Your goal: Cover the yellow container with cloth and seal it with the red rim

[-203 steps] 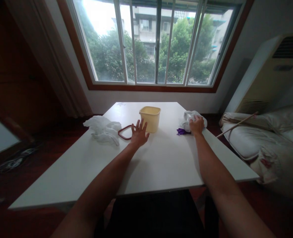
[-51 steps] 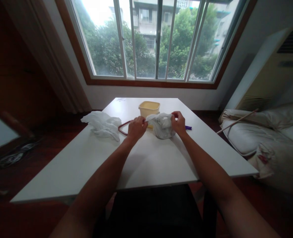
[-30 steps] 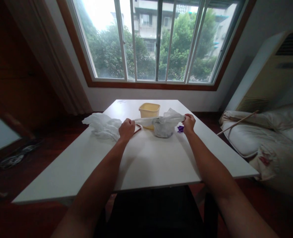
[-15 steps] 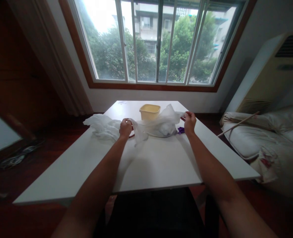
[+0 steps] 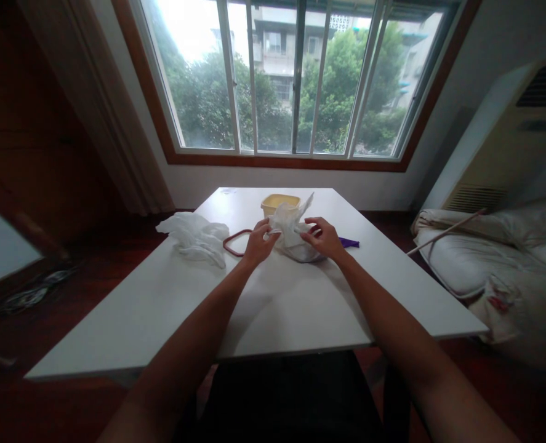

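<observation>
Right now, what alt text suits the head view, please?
A left hand and right hand handle a crumpled white bag at a white table, near a yellow tub. A reddish-brown loop and another bag lie left; something purple, right.

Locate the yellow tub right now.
In the head view, the yellow tub stands near the picture's middle on the white table, partly hidden behind the white bag between left hand and right hand.
</observation>
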`<state>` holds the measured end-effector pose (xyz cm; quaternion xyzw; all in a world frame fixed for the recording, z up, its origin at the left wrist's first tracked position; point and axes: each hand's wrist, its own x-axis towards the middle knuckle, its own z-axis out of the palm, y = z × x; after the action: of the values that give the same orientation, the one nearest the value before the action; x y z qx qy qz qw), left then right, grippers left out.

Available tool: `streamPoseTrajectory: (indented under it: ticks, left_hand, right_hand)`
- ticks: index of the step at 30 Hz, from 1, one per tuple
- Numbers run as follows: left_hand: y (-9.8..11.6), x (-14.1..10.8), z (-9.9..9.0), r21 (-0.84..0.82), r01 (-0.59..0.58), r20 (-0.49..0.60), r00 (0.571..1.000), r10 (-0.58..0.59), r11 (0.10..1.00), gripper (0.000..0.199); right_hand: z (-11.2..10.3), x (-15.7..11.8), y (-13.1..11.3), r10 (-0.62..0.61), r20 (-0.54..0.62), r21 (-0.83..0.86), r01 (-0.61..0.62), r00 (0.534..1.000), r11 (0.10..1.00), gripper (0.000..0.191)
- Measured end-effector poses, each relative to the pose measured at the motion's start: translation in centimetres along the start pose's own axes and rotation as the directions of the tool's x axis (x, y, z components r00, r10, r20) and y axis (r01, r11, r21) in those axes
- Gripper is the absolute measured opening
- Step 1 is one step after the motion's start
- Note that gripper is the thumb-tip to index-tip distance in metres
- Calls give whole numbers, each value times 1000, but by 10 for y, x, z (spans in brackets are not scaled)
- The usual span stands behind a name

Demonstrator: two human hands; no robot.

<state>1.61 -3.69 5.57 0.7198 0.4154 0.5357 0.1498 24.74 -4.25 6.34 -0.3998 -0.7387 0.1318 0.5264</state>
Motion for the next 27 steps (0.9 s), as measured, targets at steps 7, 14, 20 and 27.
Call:
streamPoseTrajectory:
  ticks: [7, 14, 20, 27]
  left_hand:
    - [38, -20, 18, -182, -278, 153, 940, 306, 943, 18]
    - [45, -24, 12, -170, -254, 170, 944, 282, 952, 20]
    - [14, 0, -1, 188, -172, -60, 981, 186, 967, 38]
    - [-18, 53, -12, 509, 110, 8, 991, -132, 854, 56]
  right_hand:
    - [22, -10, -7, -162, 141, -7, 165, 977, 986, 94]
    - [21, -6, -9, -108, 324, -124, 155, 940, 980, 15]
    - [-2, 1, 0, 75, 234, -271, -9, 969, 963, 5]
    - [-23, 8, 16, 77, -125, -226, -104, 989, 969, 6]
